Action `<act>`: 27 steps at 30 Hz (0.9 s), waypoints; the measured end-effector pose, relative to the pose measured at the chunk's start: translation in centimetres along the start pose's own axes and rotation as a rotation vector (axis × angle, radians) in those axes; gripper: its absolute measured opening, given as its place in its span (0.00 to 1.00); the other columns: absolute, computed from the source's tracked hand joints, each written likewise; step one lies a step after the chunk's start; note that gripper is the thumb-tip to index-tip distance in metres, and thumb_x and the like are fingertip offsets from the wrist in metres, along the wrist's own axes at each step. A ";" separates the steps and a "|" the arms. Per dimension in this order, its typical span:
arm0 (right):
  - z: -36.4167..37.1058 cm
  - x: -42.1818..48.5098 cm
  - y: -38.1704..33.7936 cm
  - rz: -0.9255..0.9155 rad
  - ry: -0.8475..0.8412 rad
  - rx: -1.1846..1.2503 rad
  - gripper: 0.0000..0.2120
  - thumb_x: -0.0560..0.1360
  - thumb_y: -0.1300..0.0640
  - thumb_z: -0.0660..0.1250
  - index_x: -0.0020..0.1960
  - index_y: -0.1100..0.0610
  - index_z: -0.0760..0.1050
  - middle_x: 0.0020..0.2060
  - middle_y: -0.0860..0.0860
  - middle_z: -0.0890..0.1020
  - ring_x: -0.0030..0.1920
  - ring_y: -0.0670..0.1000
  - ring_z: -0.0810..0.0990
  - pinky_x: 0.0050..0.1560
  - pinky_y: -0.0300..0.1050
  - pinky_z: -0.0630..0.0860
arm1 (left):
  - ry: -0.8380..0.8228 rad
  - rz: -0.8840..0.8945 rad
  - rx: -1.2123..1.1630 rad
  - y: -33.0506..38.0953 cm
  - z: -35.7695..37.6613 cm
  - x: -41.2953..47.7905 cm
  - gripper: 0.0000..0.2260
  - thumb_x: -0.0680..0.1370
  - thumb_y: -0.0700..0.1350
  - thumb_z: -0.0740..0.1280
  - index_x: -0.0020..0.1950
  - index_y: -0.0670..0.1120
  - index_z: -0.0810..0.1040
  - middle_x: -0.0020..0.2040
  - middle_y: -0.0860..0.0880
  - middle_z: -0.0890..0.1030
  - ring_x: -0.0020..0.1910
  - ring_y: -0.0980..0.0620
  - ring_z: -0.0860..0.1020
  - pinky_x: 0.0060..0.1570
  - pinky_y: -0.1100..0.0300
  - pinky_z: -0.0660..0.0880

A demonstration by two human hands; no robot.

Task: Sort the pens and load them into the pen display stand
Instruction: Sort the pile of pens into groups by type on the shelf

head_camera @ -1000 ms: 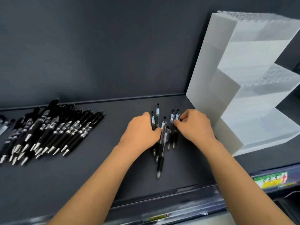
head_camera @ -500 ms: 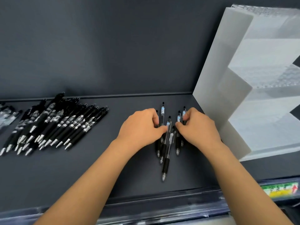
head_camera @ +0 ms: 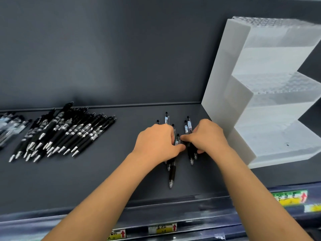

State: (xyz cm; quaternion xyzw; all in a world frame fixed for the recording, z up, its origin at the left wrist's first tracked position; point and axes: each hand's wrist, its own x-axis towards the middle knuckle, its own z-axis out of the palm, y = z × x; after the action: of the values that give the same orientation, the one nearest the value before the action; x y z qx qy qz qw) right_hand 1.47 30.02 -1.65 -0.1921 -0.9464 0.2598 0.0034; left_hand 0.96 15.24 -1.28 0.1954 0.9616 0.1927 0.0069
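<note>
A small bunch of black click pens point(head_camera: 172, 173) lies on the dark shelf, tips toward me. My left hand point(head_camera: 156, 141) covers the left pens, fingers curled round them. My right hand point(head_camera: 206, 136) grips two pens point(head_camera: 188, 126) at the right of the bunch. The thumbs nearly meet in the middle. A white stepped pen display stand point(head_camera: 225, 94) with three tiers stands just right of my right hand. No pens are visible in the stand's tiers.
A large pile of black pens point(head_camera: 62, 134) lies at the left, with more clear-barrelled pens point(head_camera: 8, 124) at the far left edge. The shelf's back wall point(head_camera: 104, 58) rises behind. The front rail point(head_camera: 173, 206) carries yellow price labels point(head_camera: 288, 197).
Both hands have drawn closer together over the bunch, squeezing the pens inward. The two right-hand pens now sit apart from the left ones. The camera view has shifted slightly.
</note>
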 end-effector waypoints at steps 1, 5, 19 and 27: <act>0.0 0.1 -0.1 -0.001 -0.017 -0.005 0.17 0.67 0.51 0.73 0.29 0.55 0.66 0.21 0.48 0.74 0.17 0.47 0.76 0.20 0.35 0.64 | -0.015 0.001 0.010 0.2 0.1 -0.1 0.16 0.69 0.62 0.69 0.38 0.50 0.74 0.37 0.53 0.80 0.39 0.51 0.79 0.37 0.58 0.75; -0.7 0.3 0.2 0.006 -0.053 0.066 0.14 0.71 0.55 0.66 0.30 0.56 0.66 0.13 0.47 0.71 0.18 0.49 0.77 0.24 0.36 0.66 | -0.038 -0.002 0.029 0.9 0.5 -0.3 0.14 0.70 0.59 0.70 0.40 0.49 0.77 0.39 0.52 0.81 0.41 0.50 0.79 0.39 0.58 0.75; -2.4 -4.8 -5.6 -0.169 -0.434 1.010 0.10 0.77 0.56 0.66 0.46 0.64 0.79 0.32 0.55 0.84 0.29 0.52 0.83 0.26 0.39 0.77 | 0.076 -0.148 -0.549 -1.3 -4.3 -2.1 0.15 0.80 0.54 0.54 0.38 0.49 0.69 0.37 0.54 0.75 0.37 0.57 0.73 0.34 0.59 0.67; 3.3 -6.8 -15.5 -0.242 -0.588 0.984 0.08 0.76 0.56 0.68 0.45 0.62 0.78 0.31 0.52 0.82 0.28 0.51 0.80 0.26 0.41 0.76 | 0.162 -0.308 -0.743 -14.6 -11.7 -6.9 0.06 0.80 0.41 0.61 0.48 0.40 0.75 0.30 0.51 0.79 0.23 0.51 0.74 0.22 0.63 0.71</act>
State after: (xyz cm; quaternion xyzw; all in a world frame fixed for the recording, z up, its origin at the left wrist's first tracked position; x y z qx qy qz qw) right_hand 1.76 13.65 3.79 0.0215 -0.6911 0.7086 -0.1408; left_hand 0.87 -4.05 3.65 0.0177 0.8421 0.5382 0.0302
